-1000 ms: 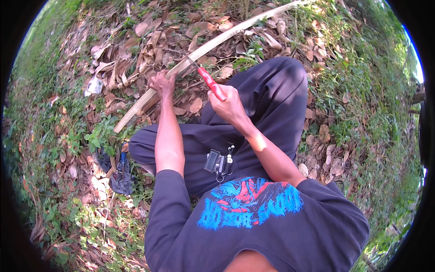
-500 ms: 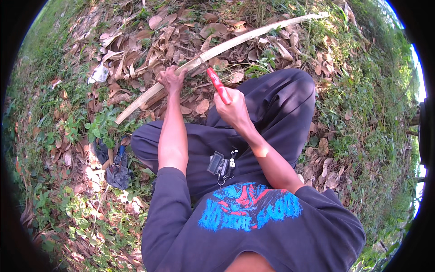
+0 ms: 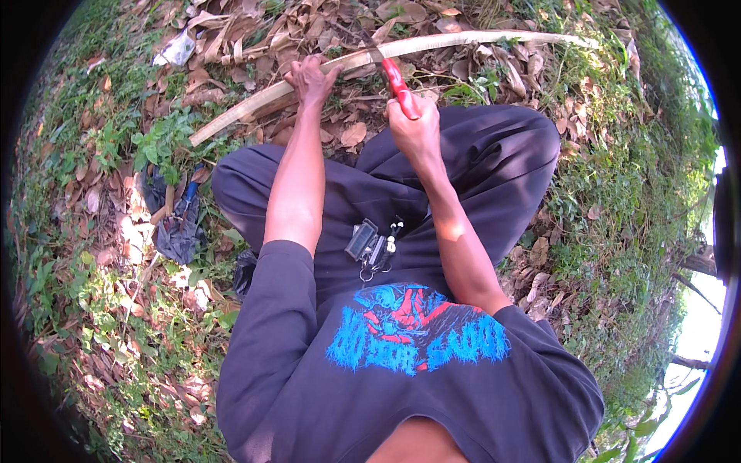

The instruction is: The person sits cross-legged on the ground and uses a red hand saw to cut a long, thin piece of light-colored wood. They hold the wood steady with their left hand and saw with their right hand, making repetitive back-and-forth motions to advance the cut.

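Evidently the right hand (image 3: 414, 127) is closed round a red-handled tool (image 3: 395, 77) crossing a pale strip (image 3: 471, 38), which the left hand (image 3: 311, 83) holds, half curled, over leafy ground (image 3: 587, 154)

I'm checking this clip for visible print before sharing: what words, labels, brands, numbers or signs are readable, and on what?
Dark shirt: jagged, stylised blue lettering; I won't copy it.
White scrap: any print is too small to read.
Red handle: no readable text.
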Tool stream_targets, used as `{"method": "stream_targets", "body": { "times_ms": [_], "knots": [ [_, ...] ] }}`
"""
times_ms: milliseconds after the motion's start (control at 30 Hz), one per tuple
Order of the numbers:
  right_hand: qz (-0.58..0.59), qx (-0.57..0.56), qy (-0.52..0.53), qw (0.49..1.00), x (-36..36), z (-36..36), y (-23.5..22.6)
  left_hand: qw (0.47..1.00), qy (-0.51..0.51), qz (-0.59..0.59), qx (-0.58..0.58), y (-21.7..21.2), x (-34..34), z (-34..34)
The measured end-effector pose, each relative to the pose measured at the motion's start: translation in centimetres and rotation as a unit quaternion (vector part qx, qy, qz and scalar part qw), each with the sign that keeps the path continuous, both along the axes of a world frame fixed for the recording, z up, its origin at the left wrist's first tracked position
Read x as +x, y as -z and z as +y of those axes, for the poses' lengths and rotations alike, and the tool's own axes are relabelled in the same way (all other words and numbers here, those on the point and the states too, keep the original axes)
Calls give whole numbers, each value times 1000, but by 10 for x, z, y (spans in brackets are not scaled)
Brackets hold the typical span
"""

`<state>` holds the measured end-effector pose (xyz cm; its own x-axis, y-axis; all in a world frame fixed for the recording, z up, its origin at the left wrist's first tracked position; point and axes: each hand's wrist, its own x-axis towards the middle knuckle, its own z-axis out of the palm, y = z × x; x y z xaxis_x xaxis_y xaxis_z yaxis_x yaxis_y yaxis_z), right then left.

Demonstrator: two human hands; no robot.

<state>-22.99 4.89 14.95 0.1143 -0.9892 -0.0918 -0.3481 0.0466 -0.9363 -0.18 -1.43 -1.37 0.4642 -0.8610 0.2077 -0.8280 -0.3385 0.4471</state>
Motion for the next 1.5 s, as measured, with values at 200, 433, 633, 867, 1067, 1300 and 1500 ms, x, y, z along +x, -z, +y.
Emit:
{"method": "stream_targets", "body": {
  "times_ms": [200,433,633,867,1067,1300,1500],
  "knots": [
    [-14,-7,-21,1000,-9,6,15,1000,7,-2,31,4,12,2],
    [2,-37,-28,999,-18,2,25,993,86,54,63,-107,-50,49],
    [-25,-15,-24,999,-16,4,14,882,377,237,153,-200,-145,199],
    [-52,-15,-30,998,-15,6,16,914,345,59,205,-209,-146,279],
    [-17,4,-45,999,-16,4,15,912,199,128,335,-251,-100,377],
    [-45,-11,-36,998,-16,11,18,830,113,239,491,-245,-58,386],
    [-62,5,-42,997,-29,1,31,986,54,158,1,-218,-10,156]
  ]
}}
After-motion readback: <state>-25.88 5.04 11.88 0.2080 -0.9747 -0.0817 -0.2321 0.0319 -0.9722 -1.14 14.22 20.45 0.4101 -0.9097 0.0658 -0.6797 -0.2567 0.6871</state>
